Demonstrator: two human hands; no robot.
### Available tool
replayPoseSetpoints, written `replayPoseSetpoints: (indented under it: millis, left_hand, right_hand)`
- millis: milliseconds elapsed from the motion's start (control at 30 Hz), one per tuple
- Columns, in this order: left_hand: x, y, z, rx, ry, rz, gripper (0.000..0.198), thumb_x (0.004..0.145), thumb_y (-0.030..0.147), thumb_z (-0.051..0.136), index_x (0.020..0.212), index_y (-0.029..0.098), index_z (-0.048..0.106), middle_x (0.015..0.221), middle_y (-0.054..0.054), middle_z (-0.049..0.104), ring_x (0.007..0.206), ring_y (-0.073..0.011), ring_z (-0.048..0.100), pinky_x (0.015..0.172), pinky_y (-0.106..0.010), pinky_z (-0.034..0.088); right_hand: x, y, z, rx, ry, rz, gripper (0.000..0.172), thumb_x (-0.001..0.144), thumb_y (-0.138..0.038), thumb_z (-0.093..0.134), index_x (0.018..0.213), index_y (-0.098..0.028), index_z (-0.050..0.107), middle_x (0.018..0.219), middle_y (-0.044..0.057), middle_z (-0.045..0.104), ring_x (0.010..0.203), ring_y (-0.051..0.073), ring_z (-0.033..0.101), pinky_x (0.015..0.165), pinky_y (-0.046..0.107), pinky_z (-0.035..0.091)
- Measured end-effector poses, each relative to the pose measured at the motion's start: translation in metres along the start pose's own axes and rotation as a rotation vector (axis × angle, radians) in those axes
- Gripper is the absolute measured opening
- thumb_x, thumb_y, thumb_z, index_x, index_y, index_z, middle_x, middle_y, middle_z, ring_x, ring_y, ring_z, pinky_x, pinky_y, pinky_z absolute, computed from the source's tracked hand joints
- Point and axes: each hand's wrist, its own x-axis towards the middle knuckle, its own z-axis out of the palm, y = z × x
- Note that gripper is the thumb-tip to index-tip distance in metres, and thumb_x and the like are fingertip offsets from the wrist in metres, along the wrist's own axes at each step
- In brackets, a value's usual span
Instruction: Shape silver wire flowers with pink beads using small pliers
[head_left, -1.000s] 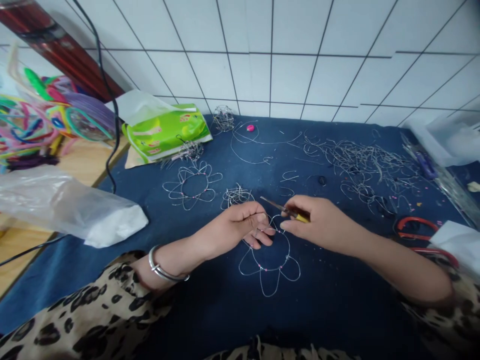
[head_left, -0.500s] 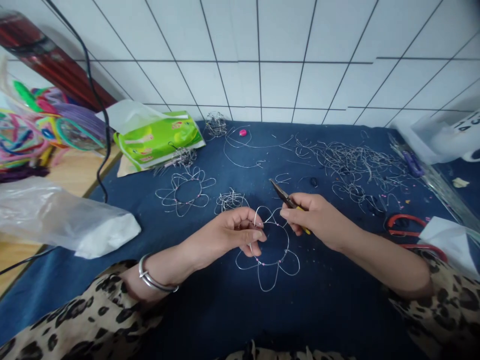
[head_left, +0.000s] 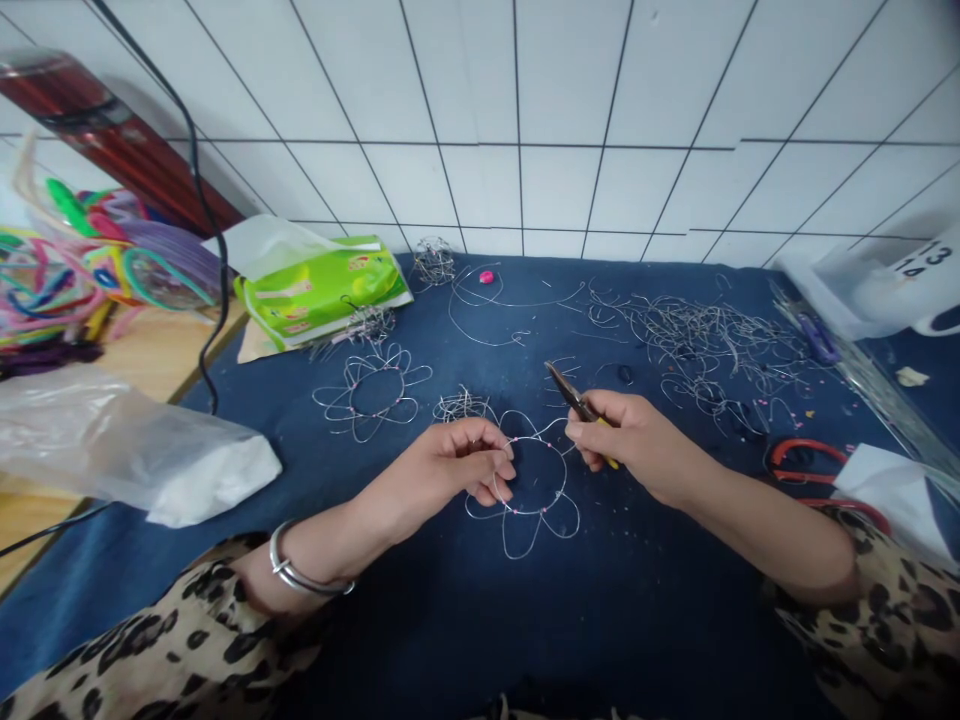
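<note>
Silver wire, bent into a flower (head_left: 544, 511), is pinched in the left hand (head_left: 459, 463), thumb and fingers together on its ring, well in from the back edge of the tabletop (head_left: 420, 620). The right hand (head_left: 637, 437) is clamped around yellow-handled pliers (head_left: 576, 398); tangled wire (head_left: 701, 335) lies nearer that edge.

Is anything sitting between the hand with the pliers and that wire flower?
Nothing visible is. The right hand, holding the pliers, is right beside the upper right of the wire flower; whether they touch is hard to tell. The left hand grips the flower's left side, so it isn't in between.
</note>
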Motion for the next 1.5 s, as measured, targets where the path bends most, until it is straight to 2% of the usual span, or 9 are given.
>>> replayPoseSetpoints:
  millis: [167, 433, 567, 733, 867, 1100, 1333, 1433, 1500]
  left_hand:
    - [0.001, 0.002, -0.002, 0.014, 0.042, -0.003, 0.014, 0.081, 0.025, 0.062, 0.088, 0.012, 0.059, 0.076, -0.004, 0.067, 0.065, -0.0128, 0.066, 0.060, -0.023, 0.051]
    - [-0.002, 0.004, -0.004, -0.105, -0.013, -0.005, 0.022, 0.077, 0.021, 0.067, 0.096, 0.013, 0.062, 0.086, -0.005, 0.069, 0.075, -0.0151, 0.068, 0.067, -0.023, 0.053]
    - [-0.001, 0.002, -0.004, -0.104, 0.030, -0.011, 0.022, 0.076, 0.023, 0.069, 0.095, 0.013, 0.063, 0.086, -0.005, 0.070, 0.075, -0.0160, 0.069, 0.066, -0.024, 0.053]
    - [0.001, 0.001, -0.003, -0.055, 0.096, 0.020, 0.022, 0.074, 0.023, 0.070, 0.092, 0.013, 0.063, 0.082, -0.005, 0.071, 0.073, -0.0158, 0.069, 0.066, -0.025, 0.053]
    - [0.001, 0.001, -0.002, -0.011, 0.108, 0.033, 0.021, 0.074, 0.023, 0.069, 0.090, 0.012, 0.063, 0.077, -0.005, 0.070, 0.071, -0.0149, 0.068, 0.066, -0.026, 0.053]
    - [0.000, 0.000, -0.003, 0.027, 0.118, 0.061, 0.018, 0.075, 0.022, 0.067, 0.090, 0.013, 0.064, 0.074, -0.003, 0.069, 0.068, -0.0119, 0.065, 0.067, -0.025, 0.051]
    - [0.001, -0.004, 0.000, 0.005, 0.170, 0.081, 0.018, 0.073, 0.021, 0.069, 0.088, 0.013, 0.064, 0.075, -0.002, 0.068, 0.069, -0.0114, 0.064, 0.066, -0.024, 0.051]
    - [0.001, -0.004, 0.000, 0.016, 0.187, 0.101, 0.016, 0.074, 0.020, 0.068, 0.087, 0.013, 0.063, 0.073, -0.002, 0.067, 0.067, -0.0106, 0.062, 0.062, -0.022, 0.050]
    - [0.001, -0.003, -0.001, 0.017, 0.179, 0.104, 0.014, 0.075, 0.020, 0.067, 0.087, 0.013, 0.064, 0.072, -0.002, 0.067, 0.067, -0.0108, 0.061, 0.061, -0.022, 0.049]
  right_hand:
    - [0.001, 0.002, -0.001, 0.011, 0.025, 0.005, 0.013, 0.081, -0.031, 0.055, 0.078, -0.019, 0.050, 0.064, -0.004, 0.047, 0.057, 0.009, 0.047, 0.055, 0.024, 0.040]
    - [0.003, 0.004, -0.005, -0.034, 0.088, 0.007, 0.017, 0.081, -0.036, 0.054, 0.081, -0.019, 0.052, 0.065, -0.003, 0.050, 0.059, 0.010, 0.049, 0.058, 0.026, 0.042]
    - [0.001, -0.001, -0.005, -0.361, 0.184, -0.086, 0.019, 0.083, -0.038, 0.050, 0.080, -0.020, 0.055, 0.066, -0.002, 0.052, 0.059, 0.011, 0.048, 0.056, 0.025, 0.039]
    - [-0.003, -0.006, -0.007, -0.849, 0.325, -0.405, 0.019, 0.085, -0.036, 0.050, 0.084, -0.018, 0.057, 0.075, 0.001, 0.057, 0.067, 0.013, 0.051, 0.059, 0.026, 0.038]
    - [-0.007, -0.008, -0.008, -1.089, 0.253, -0.599, 0.023, 0.087, -0.036, 0.047, 0.090, -0.016, 0.058, 0.081, 0.005, 0.059, 0.075, 0.016, 0.052, 0.065, 0.027, 0.040]
    - [-0.015, -0.012, -0.002, -1.403, 0.130, -0.645, 0.025, 0.090, -0.033, 0.043, 0.088, -0.017, 0.062, 0.082, 0.009, 0.060, 0.078, 0.020, 0.052, 0.067, 0.031, 0.040]
    - [-0.020, -0.016, -0.002, -1.443, 0.099, -0.594, 0.025, 0.089, -0.036, 0.044, 0.084, -0.017, 0.060, 0.077, 0.007, 0.059, 0.073, 0.019, 0.052, 0.064, 0.032, 0.037]
    - [-0.018, -0.019, -0.011, -1.318, 0.074, -0.569, 0.027, 0.089, -0.039, 0.044, 0.087, -0.019, 0.061, 0.078, 0.005, 0.060, 0.073, 0.018, 0.054, 0.062, 0.029, 0.038]
    - [-0.015, -0.021, -0.019, -1.212, 0.139, -0.547, 0.028, 0.089, -0.042, 0.044, 0.090, -0.020, 0.061, 0.080, 0.004, 0.062, 0.071, 0.016, 0.055, 0.059, 0.027, 0.038]
